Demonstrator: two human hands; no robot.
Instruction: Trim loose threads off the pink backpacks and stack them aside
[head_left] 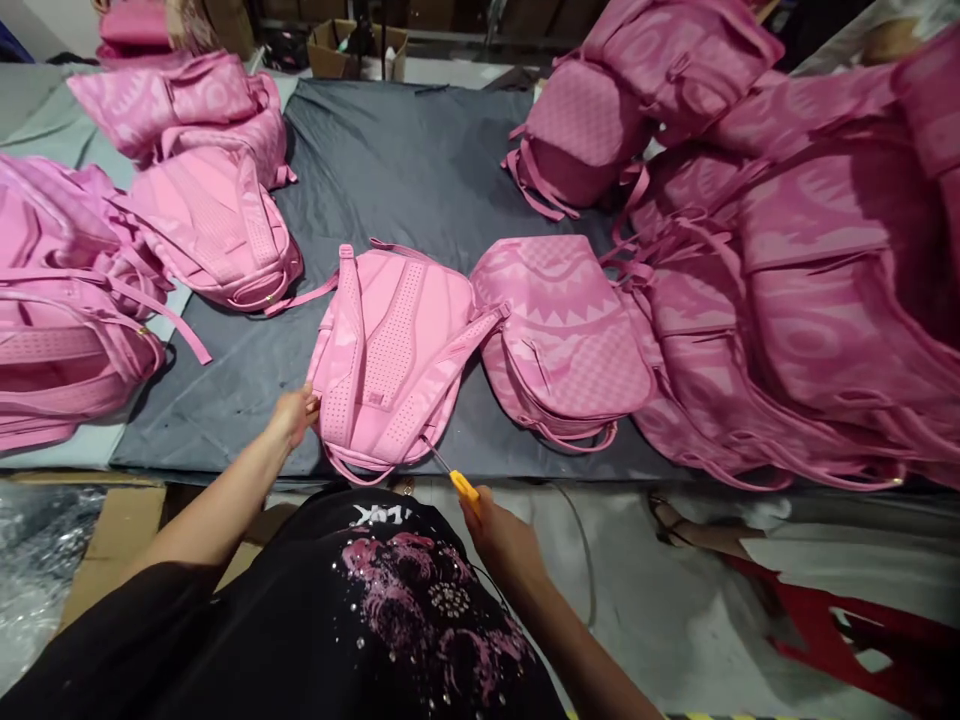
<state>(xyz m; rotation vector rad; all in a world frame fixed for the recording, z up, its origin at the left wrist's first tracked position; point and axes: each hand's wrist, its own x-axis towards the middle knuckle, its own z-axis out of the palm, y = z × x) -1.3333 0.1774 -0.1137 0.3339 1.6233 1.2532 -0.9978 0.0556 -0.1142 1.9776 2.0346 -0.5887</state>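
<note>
A pink backpack [386, 330] lies with its strap side up at the table's front edge, straps spread over the perforated back panel. My left hand [295, 413] has its fingers curled at the backpack's lower left side, gripping its edge. In my right hand [499, 535] is a yellow-handled tool [463, 488] with a thin metal shaft; its exact kind cannot be made out. The tool's tip meets the backpack near the lower end of the right strap. Touching it on the right, another pink backpack [566, 335] with a toothed print lies front side up.
Pink backpacks [825, 250] are heaped along the right of the dark-covered table [405, 150]. More backpacks [217, 225] lie at the left. Cardboard boxes [330, 50] stand behind the table. Below right are a person's foot [671, 520] and a red stool-like object [832, 620].
</note>
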